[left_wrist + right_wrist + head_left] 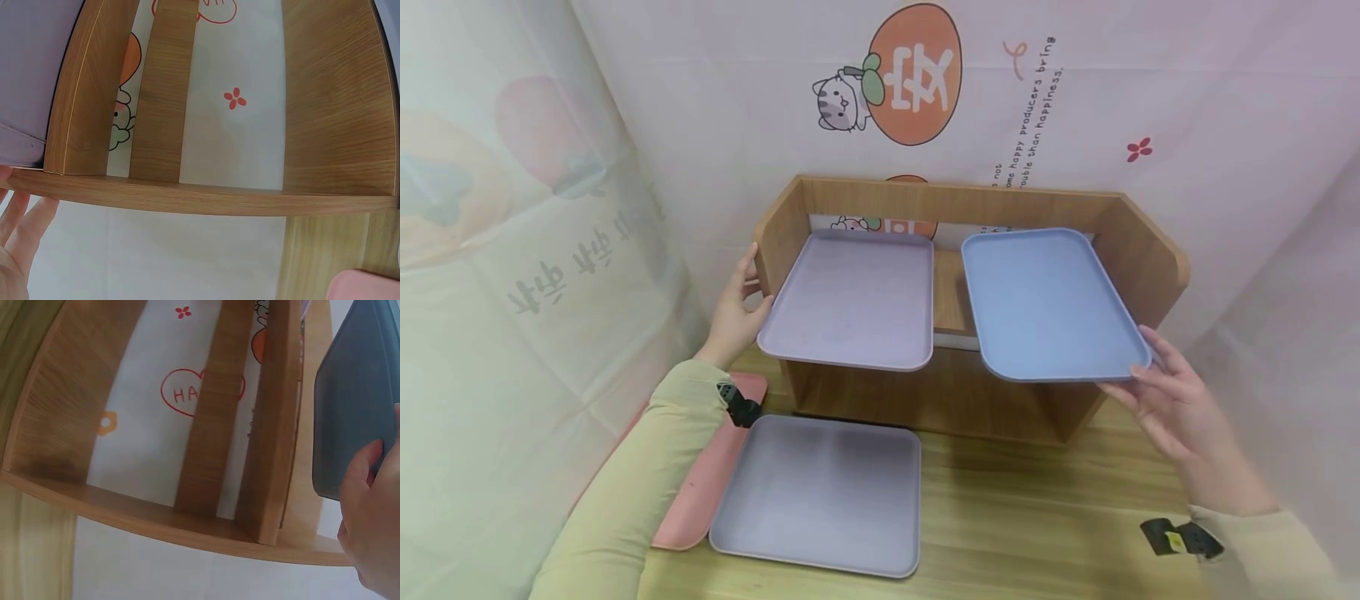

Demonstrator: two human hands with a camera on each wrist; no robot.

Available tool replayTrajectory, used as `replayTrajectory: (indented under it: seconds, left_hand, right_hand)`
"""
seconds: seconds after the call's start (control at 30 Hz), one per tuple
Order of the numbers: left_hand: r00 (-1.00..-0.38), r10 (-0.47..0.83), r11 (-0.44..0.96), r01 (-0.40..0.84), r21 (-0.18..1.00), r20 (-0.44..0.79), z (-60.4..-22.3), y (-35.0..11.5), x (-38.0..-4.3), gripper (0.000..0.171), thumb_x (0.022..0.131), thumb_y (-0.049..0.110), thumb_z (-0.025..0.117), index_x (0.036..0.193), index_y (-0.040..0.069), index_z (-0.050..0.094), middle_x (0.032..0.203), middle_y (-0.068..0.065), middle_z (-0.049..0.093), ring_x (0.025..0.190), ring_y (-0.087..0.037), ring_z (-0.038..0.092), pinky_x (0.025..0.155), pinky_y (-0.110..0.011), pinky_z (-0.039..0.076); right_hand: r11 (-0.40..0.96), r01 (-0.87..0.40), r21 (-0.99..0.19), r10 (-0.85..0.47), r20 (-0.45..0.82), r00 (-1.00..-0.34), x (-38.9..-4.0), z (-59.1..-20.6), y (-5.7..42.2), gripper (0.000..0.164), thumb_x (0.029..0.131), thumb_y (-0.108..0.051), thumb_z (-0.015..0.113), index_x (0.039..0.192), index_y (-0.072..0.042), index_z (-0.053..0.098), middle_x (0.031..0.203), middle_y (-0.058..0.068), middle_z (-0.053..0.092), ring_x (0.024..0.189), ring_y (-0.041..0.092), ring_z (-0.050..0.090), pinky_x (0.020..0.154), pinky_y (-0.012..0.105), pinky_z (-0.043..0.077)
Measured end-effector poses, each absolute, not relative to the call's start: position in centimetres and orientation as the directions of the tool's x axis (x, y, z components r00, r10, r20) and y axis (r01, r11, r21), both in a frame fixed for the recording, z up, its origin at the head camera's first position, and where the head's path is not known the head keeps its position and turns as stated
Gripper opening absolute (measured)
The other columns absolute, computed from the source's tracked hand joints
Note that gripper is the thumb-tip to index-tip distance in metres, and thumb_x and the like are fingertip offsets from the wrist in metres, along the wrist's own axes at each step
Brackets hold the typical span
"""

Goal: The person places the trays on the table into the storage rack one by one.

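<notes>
In the head view my right hand (1180, 404) pinches the near right corner of a blue tray (1052, 304). That tray is tilted over the right part of a wooden shelf unit's top (951, 283); its underside shows dark in the right wrist view, with the thumb on it. My left hand (737, 312) touches the outside of the shelf's left side panel (781, 229) with nearly straight fingers (34, 228). Its thumb is close to the edge of a pale purple tray (857, 300), which lies on the shelf top and sticks out past the front.
On the wooden table (1000, 517) lies a grey-purple tray (827, 496) in front of the shelf. A pink tray (703, 483) is left of it, partly hidden by the left sleeve. Printed white cloth (715, 108) hangs behind and at both sides.
</notes>
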State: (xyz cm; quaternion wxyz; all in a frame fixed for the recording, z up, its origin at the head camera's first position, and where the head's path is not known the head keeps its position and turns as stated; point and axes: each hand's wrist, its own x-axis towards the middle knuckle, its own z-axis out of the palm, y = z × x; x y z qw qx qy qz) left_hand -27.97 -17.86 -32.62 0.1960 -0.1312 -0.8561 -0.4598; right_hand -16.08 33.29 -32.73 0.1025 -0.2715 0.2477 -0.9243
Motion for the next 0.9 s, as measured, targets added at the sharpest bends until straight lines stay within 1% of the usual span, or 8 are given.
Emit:
replayTrajectory:
  seconds: [0.37, 0.6, 0.77, 0.9]
  left_hand:
    - [-0.894, 0.04, 0.542, 0.394, 0.742, 0.445, -32.7, -17.9, -28.0, 0.08, 0.091, -0.002, 0.055, 0.152, 0.032, 0.014, 0.133, -0.023, 0.044, 0.121, -0.042, 0.05, 0.089, -0.054, 0.05]
    - [-0.894, 0.039, 0.539, 0.394, 0.744, 0.446, -32.7, -17.8, -27.9, 0.08, 0.091, -0.002, 0.055, 0.152, 0.03, 0.015, 0.133, -0.024, 0.045, 0.12, -0.043, 0.05, 0.089, -0.054, 0.05]
    - [-0.895, 0.037, 0.539, 0.393, 0.745, 0.445, -32.7, -17.8, -27.9, 0.081, 0.091, -0.002, 0.056, 0.152, 0.031, 0.015, 0.132, -0.024, 0.045, 0.12, -0.043, 0.05, 0.088, -0.054, 0.051]
    - [-0.892, 0.039, 0.542, 0.397, 0.741, 0.45, -32.6, -17.9, -28.0, 0.081, 0.09, -0.002, 0.056, 0.152, 0.031, 0.014, 0.132, -0.024, 0.045, 0.12, -0.043, 0.05, 0.088, -0.054, 0.051]
  right_hand:
    - [-0.854, 0.067, -0.515, -0.28, 0.348, -0.895, -15.8, -34.7, 33.5, 0.047, 0.094, 0.017, 0.018, 0.128, -0.004, 0.043, 0.125, 0.018, 0.053, 0.112, 0.037, 0.058, 0.091, 0.051, 0.05]
    - [-0.85, 0.064, -0.522, -0.235, 0.269, -0.934, -15.7, -36.0, 33.7, 0.044, 0.094, 0.017, 0.021, 0.126, -0.007, 0.041, 0.121, 0.017, 0.049, 0.108, 0.036, 0.059, 0.089, 0.048, 0.052]
    - [-0.841, 0.045, -0.539, -0.207, 0.245, -0.947, -15.7, -36.1, 33.6, 0.042, 0.095, 0.016, 0.023, 0.125, -0.008, 0.04, 0.119, 0.016, 0.049, 0.107, 0.034, 0.06, 0.089, 0.046, 0.053]
    - [-0.819, 0.053, -0.572, -0.209, 0.211, -0.955, -15.8, -35.7, 33.5, 0.042, 0.095, 0.015, 0.025, 0.126, -0.011, 0.038, 0.117, 0.015, 0.052, 0.106, 0.031, 0.061, 0.088, 0.043, 0.054]
